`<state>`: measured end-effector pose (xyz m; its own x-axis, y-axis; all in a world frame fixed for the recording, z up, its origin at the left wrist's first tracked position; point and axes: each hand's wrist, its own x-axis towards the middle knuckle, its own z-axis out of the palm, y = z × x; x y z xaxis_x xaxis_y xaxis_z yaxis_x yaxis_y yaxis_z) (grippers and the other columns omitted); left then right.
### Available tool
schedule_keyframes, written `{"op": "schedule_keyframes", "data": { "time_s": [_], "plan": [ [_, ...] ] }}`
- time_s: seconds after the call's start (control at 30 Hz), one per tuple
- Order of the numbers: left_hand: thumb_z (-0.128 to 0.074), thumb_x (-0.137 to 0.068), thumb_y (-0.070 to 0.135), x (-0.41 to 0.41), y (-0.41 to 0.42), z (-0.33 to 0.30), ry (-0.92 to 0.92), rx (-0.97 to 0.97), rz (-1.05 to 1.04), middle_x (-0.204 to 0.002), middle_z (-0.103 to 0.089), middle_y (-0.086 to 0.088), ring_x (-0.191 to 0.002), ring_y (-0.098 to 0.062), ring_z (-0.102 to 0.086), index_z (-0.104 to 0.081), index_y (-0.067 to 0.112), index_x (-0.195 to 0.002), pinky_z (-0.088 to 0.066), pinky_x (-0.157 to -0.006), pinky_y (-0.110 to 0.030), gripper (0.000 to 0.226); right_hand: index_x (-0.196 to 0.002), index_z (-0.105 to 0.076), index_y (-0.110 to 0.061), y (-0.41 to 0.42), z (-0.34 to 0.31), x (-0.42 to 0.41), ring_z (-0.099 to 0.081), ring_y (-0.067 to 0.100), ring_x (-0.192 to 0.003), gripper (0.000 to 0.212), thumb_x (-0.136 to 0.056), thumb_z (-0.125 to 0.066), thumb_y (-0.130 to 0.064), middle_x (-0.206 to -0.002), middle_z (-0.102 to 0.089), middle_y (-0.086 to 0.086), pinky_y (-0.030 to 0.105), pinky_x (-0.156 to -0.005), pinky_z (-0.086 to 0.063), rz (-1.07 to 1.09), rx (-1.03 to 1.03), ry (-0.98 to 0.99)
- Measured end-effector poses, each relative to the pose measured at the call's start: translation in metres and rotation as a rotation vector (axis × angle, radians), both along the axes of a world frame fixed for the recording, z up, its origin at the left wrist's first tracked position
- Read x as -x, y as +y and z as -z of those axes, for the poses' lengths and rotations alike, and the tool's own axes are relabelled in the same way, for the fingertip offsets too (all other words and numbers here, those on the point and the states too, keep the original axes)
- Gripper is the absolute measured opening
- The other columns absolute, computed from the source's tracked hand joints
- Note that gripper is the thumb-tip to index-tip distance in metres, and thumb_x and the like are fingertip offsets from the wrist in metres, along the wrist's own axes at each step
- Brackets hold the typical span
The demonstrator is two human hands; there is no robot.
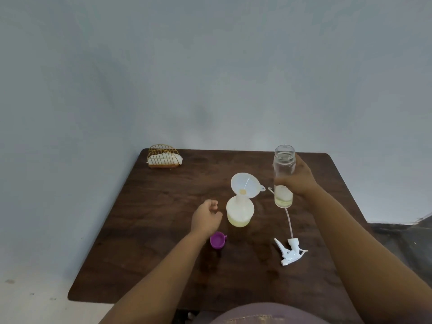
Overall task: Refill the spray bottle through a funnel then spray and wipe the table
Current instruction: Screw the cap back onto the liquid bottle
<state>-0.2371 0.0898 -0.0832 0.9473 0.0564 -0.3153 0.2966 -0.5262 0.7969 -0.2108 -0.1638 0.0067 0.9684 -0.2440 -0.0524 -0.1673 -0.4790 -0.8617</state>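
The right hand [298, 177] grasps a clear cylindrical plastic bottle [283, 176] round its lower half and holds it upright above the dark wooden surface [163, 230], its threaded mouth open and a little pale yellow liquid in the bottom; kept vertical like this, nothing spills. Just to the left of that hand stands a squat translucent white bottle [240, 213] with yellowish liquid low inside, and a white translucent plastic funnel [244, 184] sits in its neck, leaning to one side. That seems to be the spray bottle being refilled, and the funnel is there to guide the pour into a narrow opening. The left hand [207, 218] hovers close beside this bottle with fingers loosely curled and nothing in them, likely ready to steady it. Near the left wrist lies a small purple cap [218, 240], set aside. Below the right hand, the white trigger sprayer head [291, 251] lies on its side, dip tube trailing, removed so the neck is free. Far beyond the left hand, a gold wire holder [163, 156] keeps white napkins for wiping
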Motion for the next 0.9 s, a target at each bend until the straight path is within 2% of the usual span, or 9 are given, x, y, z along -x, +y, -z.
{"op": "schedule_keyframes", "data": {
  "time_s": [0.07,0.17,0.27,0.37,0.47,0.57,0.7,0.8,0.9],
  "plan": [
    [-0.063,-0.088,0.017,0.008,0.003,0.014,0.030,-0.153,0.127,-0.134,-0.052,0.000,-0.121,-0.016,-0.051,-0.049,0.021,-0.135,-0.048,-0.101,-0.035,0.050,-0.102,-0.056,-0.025,0.000,0.008,0.006,-0.064,0.021,-0.092,0.056,-0.050,-0.072,-0.013,-0.098,-0.066,-0.001,0.037,-0.076,-0.055,0.037,-0.037,0.004],
    [-0.071,-0.083,0.032,0.020,0.005,0.032,0.084,-0.334,0.299,-0.143,-0.040,-0.001,-0.135,-0.022,-0.037,-0.040,0.023,-0.143,-0.042,-0.108,-0.038,0.068,-0.103,-0.058,-0.022,0.004,0.021,0.019,-0.064,0.020,-0.094,0.052,-0.057,-0.073,-0.005,-0.100,-0.066,-0.001,0.029,-0.073,-0.050,0.114,-0.092,0.001],
    [-0.074,-0.081,0.040,0.030,0.005,0.045,0.078,-0.461,0.405,-0.145,-0.033,-0.002,-0.136,-0.023,-0.032,-0.034,0.024,-0.145,-0.043,-0.106,-0.038,0.077,-0.104,-0.057,-0.023,0.009,0.036,0.035,-0.063,0.019,-0.095,0.051,-0.059,-0.074,-0.007,-0.099,-0.065,-0.003,0.033,-0.080,-0.052,0.165,-0.081,0.003],
    [-0.071,-0.085,0.034,0.037,0.008,0.055,0.059,-0.501,0.472,-0.144,-0.034,-0.003,-0.133,-0.023,-0.035,-0.033,0.025,-0.144,-0.044,-0.105,-0.037,0.071,-0.106,-0.055,-0.026,0.022,0.054,0.056,-0.062,0.019,-0.096,0.053,-0.061,-0.075,-0.005,-0.098,-0.064,-0.005,0.038,-0.087,-0.052,0.230,-0.114,-0.004],
    [-0.067,-0.089,0.028,0.038,0.016,0.061,0.032,-0.488,0.503,-0.144,-0.037,-0.003,-0.133,-0.022,-0.036,-0.035,0.025,-0.144,-0.043,-0.105,-0.035,0.064,-0.112,-0.055,-0.025,0.043,0.078,0.080,-0.061,0.018,-0.098,0.059,-0.062,-0.076,-0.003,-0.099,-0.063,-0.006,0.042,-0.091,-0.052,0.317,-0.167,0.017],
    [-0.066,-0.089,0.025,0.036,0.024,0.061,-0.006,-0.443,0.507,-0.140,-0.042,-0.003,-0.130,-0.022,-0.039,-0.038,0.024,-0.140,-0.043,-0.103,-0.034,0.058,-0.120,-0.053,-0.023,0.066,0.093,0.098,-0.060,0.019,-0.103,0.067,-0.059,-0.077,-0.010,-0.108,-0.063,-0.003,0.043,-0.093,-0.051,0.343,-0.131,0.025],
    [-0.071,-0.086,0.027,0.036,0.039,0.058,-0.009,-0.295,0.457,-0.134,-0.048,-0.001,-0.125,-0.020,-0.047,-0.042,0.023,-0.133,-0.044,-0.097,-0.030,0.056,-0.125,-0.051,-0.016,0.101,0.099,0.115,-0.055,0.016,-0.105,0.068,-0.064,-0.077,-0.003,-0.111,-0.059,-0.003,0.030,-0.089,-0.044,0.318,-0.085,-0.019],
    [-0.073,-0.083,0.029,0.037,0.056,0.053,-0.024,-0.184,0.437,-0.127,-0.052,0.001,-0.116,-0.017,-0.052,-0.045,0.023,-0.124,-0.045,-0.091,-0.026,0.050,-0.122,-0.051,-0.016,0.126,0.101,0.119,-0.054,0.015,-0.104,0.068,-0.060,-0.079,-0.004,-0.112,-0.058,0.001,0.026,-0.087,-0.041,0.264,-0.052,-0.063],
    [-0.077,-0.080,0.026,0.040,0.073,0.041,-0.066,0.020,0.260,-0.115,-0.058,0.001,-0.100,-0.012,-0.058,-0.045,0.024,-0.113,-0.046,-0.079,-0.019,0.045,-0.115,-0.055,-0.011,0.152,0.103,0.117,-0.055,0.015,-0.099,0.064,-0.057,-0.082,-0.004,-0.106,-0.055,0.002,0.018,-0.082,-0.041,0.232,-0.023,-0.096]
  ]
}}
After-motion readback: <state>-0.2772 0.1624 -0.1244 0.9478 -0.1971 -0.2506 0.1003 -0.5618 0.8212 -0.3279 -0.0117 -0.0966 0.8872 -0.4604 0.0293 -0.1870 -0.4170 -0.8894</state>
